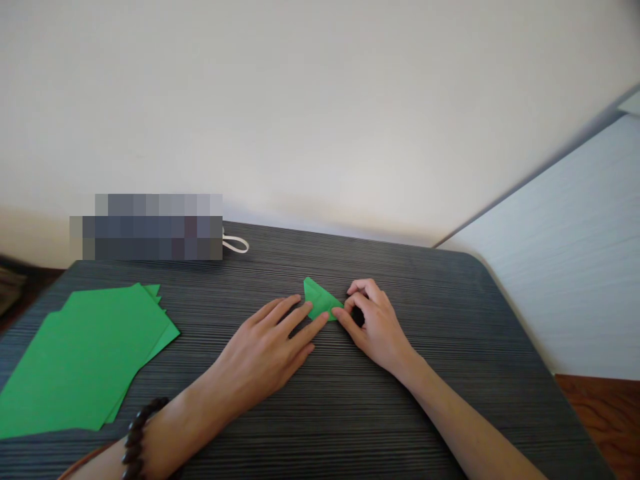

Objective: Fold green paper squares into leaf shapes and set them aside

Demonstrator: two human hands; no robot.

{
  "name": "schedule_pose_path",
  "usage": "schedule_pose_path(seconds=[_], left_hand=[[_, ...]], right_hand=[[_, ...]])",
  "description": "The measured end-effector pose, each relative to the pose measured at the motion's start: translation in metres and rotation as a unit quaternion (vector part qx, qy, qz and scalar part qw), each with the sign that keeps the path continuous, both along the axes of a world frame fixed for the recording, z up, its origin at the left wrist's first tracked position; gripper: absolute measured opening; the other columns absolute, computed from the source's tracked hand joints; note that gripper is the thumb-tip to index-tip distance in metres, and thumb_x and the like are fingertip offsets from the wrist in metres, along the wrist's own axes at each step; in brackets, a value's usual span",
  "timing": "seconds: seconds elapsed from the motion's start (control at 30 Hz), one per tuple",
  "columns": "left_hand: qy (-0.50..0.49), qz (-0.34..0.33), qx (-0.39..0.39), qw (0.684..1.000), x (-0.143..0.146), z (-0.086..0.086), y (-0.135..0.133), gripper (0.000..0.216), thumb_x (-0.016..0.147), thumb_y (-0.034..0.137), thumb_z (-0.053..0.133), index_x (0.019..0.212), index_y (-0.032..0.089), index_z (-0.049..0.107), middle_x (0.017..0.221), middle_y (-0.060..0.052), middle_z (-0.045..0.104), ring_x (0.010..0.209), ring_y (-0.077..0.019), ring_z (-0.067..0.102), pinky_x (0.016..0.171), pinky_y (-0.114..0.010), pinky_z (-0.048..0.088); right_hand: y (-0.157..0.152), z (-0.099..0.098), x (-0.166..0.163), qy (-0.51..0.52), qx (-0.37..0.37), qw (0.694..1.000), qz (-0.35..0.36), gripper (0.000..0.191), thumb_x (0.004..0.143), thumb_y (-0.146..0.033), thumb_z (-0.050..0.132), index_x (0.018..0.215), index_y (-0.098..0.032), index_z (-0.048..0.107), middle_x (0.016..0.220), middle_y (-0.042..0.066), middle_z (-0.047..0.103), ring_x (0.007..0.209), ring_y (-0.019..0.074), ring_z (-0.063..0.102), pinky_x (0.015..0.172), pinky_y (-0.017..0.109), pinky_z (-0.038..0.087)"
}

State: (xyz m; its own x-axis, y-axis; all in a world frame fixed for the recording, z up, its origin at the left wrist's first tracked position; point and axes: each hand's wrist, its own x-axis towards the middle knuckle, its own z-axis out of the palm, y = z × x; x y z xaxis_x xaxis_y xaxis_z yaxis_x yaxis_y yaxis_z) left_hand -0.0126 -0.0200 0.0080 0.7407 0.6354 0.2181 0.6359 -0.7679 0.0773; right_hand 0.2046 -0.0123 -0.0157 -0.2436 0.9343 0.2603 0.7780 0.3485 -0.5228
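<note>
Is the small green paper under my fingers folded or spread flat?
Folded: the small green paper is a compact triangle showing a layered flap, unlike the flat sheets nearby.

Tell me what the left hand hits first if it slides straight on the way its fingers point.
The folded green paper: the left hand lies flat, its fingertips at the paper's near edge. Just beyond, the right hand pinches the paper's right tip, so that would likely come next.
</note>
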Motion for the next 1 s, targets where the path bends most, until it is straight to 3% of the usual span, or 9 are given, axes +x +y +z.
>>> schedule_pose_path(seconds=[0.63,1.0], left_hand=[[0.026,0.005,-0.015,1.0,0.0013,0.0009,-0.0015,0.037,0.092,0.026,0.042,0.127,0.03,0.049,0.12,-0.005,0.057,0.118,-0.0273,0.046,0.096,-0.046,0.044],[0.03,0.009,-0.031,0.999,0.0032,0.0007,-0.0001,0.037,0.092,0.027,0.041,0.128,0.027,0.049,0.119,-0.005,0.057,0.117,-0.0273,0.046,0.097,-0.046,0.042]], right_hand=[[0.0006,0.0005,0.0008,0.001,0.002,1.0,-0.002,0.019,0.083,-0.034,0.059,0.07,-0.02,0.055,0.095,0.005,0.055,0.088,0.02,0.054,0.08,0.039,0.045],[0.0008,0.0007,0.0002,-0.003,-0.004,1.0,0.0,0.02,0.085,-0.036,0.056,0.073,-0.019,0.053,0.089,0.005,0.054,0.087,0.0199,0.053,0.08,0.039,0.044]])
